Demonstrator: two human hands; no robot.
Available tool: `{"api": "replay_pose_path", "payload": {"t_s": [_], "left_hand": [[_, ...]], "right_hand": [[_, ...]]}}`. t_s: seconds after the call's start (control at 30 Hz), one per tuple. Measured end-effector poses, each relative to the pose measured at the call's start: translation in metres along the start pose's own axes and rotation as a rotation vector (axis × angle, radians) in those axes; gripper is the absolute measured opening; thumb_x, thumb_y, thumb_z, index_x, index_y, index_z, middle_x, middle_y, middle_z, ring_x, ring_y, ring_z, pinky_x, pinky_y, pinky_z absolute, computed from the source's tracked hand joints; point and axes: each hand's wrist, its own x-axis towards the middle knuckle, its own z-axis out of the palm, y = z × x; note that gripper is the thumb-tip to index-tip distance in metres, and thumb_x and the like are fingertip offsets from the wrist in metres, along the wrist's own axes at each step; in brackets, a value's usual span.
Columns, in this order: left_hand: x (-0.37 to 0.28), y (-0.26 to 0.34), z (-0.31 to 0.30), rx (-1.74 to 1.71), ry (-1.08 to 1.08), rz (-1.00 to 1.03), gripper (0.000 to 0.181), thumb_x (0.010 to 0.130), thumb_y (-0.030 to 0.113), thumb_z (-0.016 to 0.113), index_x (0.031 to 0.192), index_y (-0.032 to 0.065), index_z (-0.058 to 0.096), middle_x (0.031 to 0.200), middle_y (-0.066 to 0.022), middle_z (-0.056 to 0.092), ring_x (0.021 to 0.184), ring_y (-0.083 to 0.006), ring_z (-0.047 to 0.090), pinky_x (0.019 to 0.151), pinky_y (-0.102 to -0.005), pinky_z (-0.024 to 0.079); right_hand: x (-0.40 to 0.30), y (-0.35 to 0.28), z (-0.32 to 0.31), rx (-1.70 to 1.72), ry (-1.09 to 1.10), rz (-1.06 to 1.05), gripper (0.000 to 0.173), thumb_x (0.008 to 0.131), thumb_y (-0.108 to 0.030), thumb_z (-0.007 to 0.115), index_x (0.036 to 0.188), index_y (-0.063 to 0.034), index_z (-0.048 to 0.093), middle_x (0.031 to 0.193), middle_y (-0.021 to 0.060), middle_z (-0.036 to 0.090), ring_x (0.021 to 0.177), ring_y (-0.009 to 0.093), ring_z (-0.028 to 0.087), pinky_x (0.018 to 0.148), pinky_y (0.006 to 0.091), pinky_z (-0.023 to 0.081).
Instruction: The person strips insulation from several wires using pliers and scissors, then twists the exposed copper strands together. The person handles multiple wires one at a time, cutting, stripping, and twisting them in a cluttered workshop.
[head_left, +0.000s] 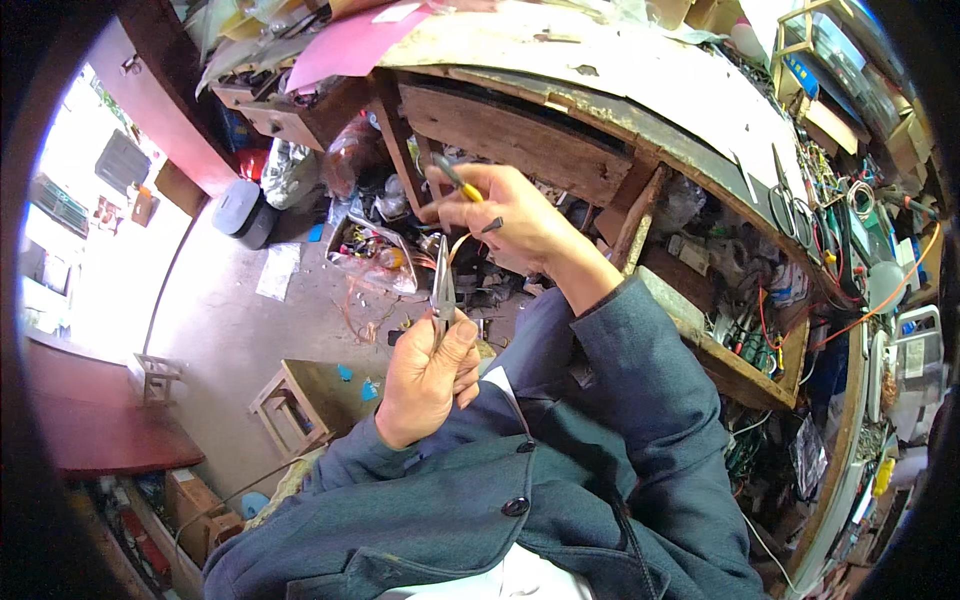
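Observation:
In my left hand (431, 375) is a pair of long-nose pliers (444, 289), its jaws pointing up and away from me. My right hand (510, 214) is raised just above and to the right of the jaws, slightly blurred. It holds a tool with a yellow and dark handle (471, 192); what kind of tool it is, I cannot tell. A dark tip (492, 225) sticks out below its fingers. A thin, light-coloured strip or wire (457, 246) curves between the plier tips and my right hand.
Beyond my hands runs a worn wooden workbench (600, 82) with scissors (784, 202) at its right. An open drawer (739, 367) holds tools. On the floor are a box of wires (375, 259), a grey bin (244, 214) and a wooden stool (300, 409).

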Motion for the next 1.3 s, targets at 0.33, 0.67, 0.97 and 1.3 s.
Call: {"api": "replay_pose_path", "payload": {"t_s": [0.33,0.67,0.97,1.3], "left_hand": [[0.006,-0.001,-0.007,0.088,0.037,-0.036,0.020,0.106,0.026,0.052,0.102,0.0074,0.047,0.069,0.0013,0.040,0.054,-0.0076,0.040,0.047,-0.0255,0.040],[0.046,-0.008,-0.002,0.211,-0.063,-0.021,0.022,0.106,0.027,0.053,0.096,0.0082,0.047,0.068,0.0028,0.043,0.053,-0.0057,0.041,0.046,-0.0235,0.038],[0.083,-0.017,0.004,0.512,-0.197,0.227,0.022,0.105,0.019,0.053,0.114,-0.0014,0.055,0.093,-0.0099,0.069,0.084,-0.0162,0.068,0.075,-0.0323,0.054],[0.113,-0.008,0.059,1.189,-0.349,0.785,0.036,0.091,0.014,0.064,0.124,0.0037,0.056,0.093,-0.0199,0.067,0.082,-0.0409,0.065,0.068,-0.0487,0.051]], "right_hand": [[-0.056,-0.044,-0.025,-0.064,0.041,0.181,0.019,0.082,-0.017,0.082,0.094,-0.0038,0.076,0.076,-0.0002,0.069,0.059,0.003,0.053,0.050,0.0194,0.037],[-0.095,-0.034,-0.046,0.500,0.163,0.137,0.032,0.075,0.000,0.082,0.104,-0.0004,0.069,0.087,0.0077,0.071,0.059,0.005,0.056,0.049,0.0185,0.038],[-0.102,-0.030,-0.067,0.282,0.475,0.098,0.022,0.076,-0.004,0.082,0.095,-0.0042,0.070,0.071,-0.0031,0.063,0.054,0.003,0.046,0.048,0.0189,0.033],[-0.142,-0.064,-0.117,0.192,0.758,-0.120,0.015,0.081,-0.001,0.077,0.094,-0.0044,0.070,0.072,-0.0032,0.062,0.050,0.001,0.042,0.044,0.0173,0.027]]}}
